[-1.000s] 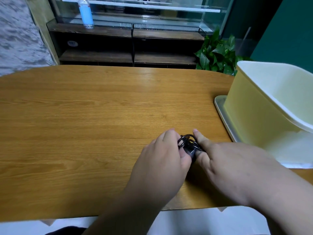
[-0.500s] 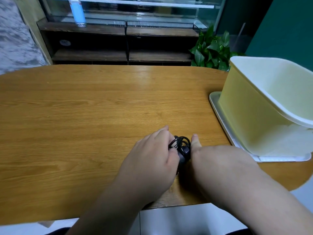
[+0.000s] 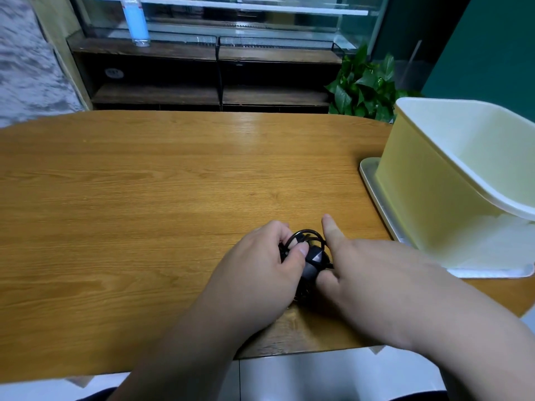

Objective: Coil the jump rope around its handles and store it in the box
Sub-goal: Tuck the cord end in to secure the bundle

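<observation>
Wood-grain tabletop (image 3: 173,183) fills most of the frame, with a dark shelf unit, a water bottle (image 3: 135,21) and a leafy plant (image 3: 364,85) behind it along the top.

The jump rope (image 3: 314,256) sits low in the centre of the frame, between my hands, near the front edge. It looks bundled: black loops of cord show above a dark handle end, so I judge the coiling nearly or fully done. My left hand (image 3: 260,273) has its fingers curled round the bundle, with the thumb on the loops. My right hand (image 3: 376,273) has the index finger straight beside the cord and the thumb against the handle.

Storing is not yet done. The pale yellow box (image 3: 419,183) stands open at the right of the frame on what looks like its lid (image 3: 369,175), well apart from the rope, and the part of its inside that shows holds nothing.

My hands cover most of the bundle, so I cannot tell how many wraps there are, whether the cord end is tucked, or whether both handles lie together. My right hand's other fingers are hidden, so I cannot say whether it grips. The box's far side is cut off.
</observation>
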Demonstrator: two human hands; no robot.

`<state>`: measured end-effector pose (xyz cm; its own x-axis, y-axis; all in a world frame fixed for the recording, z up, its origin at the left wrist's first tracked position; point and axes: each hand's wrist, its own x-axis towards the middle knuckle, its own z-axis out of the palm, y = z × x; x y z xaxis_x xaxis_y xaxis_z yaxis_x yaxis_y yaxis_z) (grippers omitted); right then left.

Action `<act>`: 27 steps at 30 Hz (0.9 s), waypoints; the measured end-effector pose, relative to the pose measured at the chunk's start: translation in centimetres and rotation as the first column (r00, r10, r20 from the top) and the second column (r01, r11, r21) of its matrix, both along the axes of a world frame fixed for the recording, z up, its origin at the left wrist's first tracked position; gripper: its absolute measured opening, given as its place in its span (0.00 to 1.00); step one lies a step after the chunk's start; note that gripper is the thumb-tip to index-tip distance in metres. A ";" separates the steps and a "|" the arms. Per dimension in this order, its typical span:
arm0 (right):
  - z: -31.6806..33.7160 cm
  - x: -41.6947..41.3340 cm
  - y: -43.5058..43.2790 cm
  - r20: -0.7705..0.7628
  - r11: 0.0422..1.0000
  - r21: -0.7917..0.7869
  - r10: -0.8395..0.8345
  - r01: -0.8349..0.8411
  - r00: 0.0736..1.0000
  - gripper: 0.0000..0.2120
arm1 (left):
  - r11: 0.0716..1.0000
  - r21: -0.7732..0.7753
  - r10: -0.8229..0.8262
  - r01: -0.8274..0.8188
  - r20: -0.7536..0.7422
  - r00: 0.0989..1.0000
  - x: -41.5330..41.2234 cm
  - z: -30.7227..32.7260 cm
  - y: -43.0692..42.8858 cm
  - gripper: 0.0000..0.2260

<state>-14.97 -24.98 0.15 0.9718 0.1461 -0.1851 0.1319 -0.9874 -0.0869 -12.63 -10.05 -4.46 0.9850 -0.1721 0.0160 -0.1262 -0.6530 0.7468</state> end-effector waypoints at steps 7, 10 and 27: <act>1.0 0.5 -0.2 -0.039 0.992 -0.006 0.128 -0.129 0.991 0.31 | 0.995 -0.060 0.086 -0.084 0.022 0.996 0.2 -0.1 0.3 0.08; 0.4 0.7 -0.1 0.040 0.991 -0.025 0.130 -0.129 0.991 0.29 | 0.991 -0.096 0.098 -0.095 0.023 0.995 0.0 0.1 0.3 0.09; -1.1 0.2 1.6 0.238 0.959 0.266 -0.162 0.097 0.958 0.27 | 0.936 -0.293 0.191 -0.194 -0.042 0.981 0.1 -0.3 0.1 0.08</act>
<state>-14.79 -23.33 -0.97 0.9950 0.0251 0.0967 0.0543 -0.9485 -0.3121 -12.50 -9.99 -4.78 0.9992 0.0314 0.0245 -0.0093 -0.4149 0.9098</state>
